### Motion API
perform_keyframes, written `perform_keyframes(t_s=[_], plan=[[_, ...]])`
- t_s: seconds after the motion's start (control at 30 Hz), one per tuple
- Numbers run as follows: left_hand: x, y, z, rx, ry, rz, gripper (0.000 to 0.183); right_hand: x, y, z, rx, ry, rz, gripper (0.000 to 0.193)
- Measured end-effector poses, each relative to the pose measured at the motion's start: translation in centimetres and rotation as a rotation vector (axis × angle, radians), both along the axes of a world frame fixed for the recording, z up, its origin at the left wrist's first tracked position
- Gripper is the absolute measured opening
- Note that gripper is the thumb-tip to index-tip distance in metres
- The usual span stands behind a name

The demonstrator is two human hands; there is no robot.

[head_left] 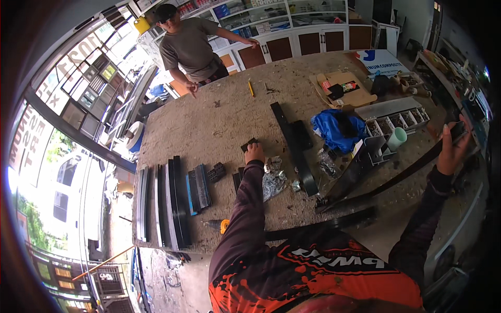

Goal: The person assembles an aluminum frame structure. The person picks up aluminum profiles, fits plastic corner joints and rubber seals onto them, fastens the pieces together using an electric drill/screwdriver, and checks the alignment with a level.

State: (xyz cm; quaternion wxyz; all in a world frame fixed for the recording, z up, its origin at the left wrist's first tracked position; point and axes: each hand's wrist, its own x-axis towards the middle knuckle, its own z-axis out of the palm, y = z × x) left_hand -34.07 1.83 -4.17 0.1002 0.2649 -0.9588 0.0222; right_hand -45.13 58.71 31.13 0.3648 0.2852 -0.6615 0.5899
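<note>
My left hand (254, 152) reaches over the middle of the worktable, its fingers closed on a small dark block (250, 144). Beside that wrist lies crumpled clear plastic wrap (273, 183). Out at the far right, my right hand (453, 148) is raised with its fingers round a dark flat thing (459, 130), whose kind I cannot make out. A long black strip (396, 179) slants from the table's middle up toward this hand; whether they touch is unclear. Past my left hand lies a black metal profile (293, 146) with a short dark piece beside it.
Several long profiles (175, 203) and shorter blue-edged pieces (198, 189) lie left, near a yellow drill (224, 226). A blue bag (339, 129), a divided tray (399, 122), a green cup (397, 139) and cardboard (344, 88) are right. Another person (194, 49) stands across the table.
</note>
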Motion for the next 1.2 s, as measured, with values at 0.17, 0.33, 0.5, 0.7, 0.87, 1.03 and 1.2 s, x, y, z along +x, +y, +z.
perform_keyframes(t_s=[0.17,0.33,0.5,0.7,0.87,1.03,1.2], plan=[[0.9,1.4,2.7,0.098,0.213,-0.057,0.031,-0.4,-0.2,-0.5,0.007,-0.01,-0.004,0.046],[0.1,9.5,17.9,0.423,0.759,-0.402,0.037,0.0,-0.7,0.0,-0.053,-0.006,-0.017,0.048],[6.3,18.9,36.5,1.159,1.029,-0.774,0.035,-0.6,-1.2,-0.2,-0.034,0.091,-0.017,0.045],[8.4,25.8,43.8,0.762,0.969,-0.981,0.028,-0.4,-3.3,0.3,-0.012,0.1,0.001,0.048],[7.7,29.5,42.6,0.156,1.159,-0.913,0.041,-1.9,-0.8,-0.8,0.01,0.097,-0.054,0.058],[9.3,31.9,41.2,0.323,1.198,-0.704,0.039,-0.5,-0.8,0.6,0.093,0.165,-0.104,0.059],[8.6,33.0,41.2,0.15,1.348,-0.642,0.027,-1.7,0.4,0.7,0.189,0.146,-0.024,0.053]])
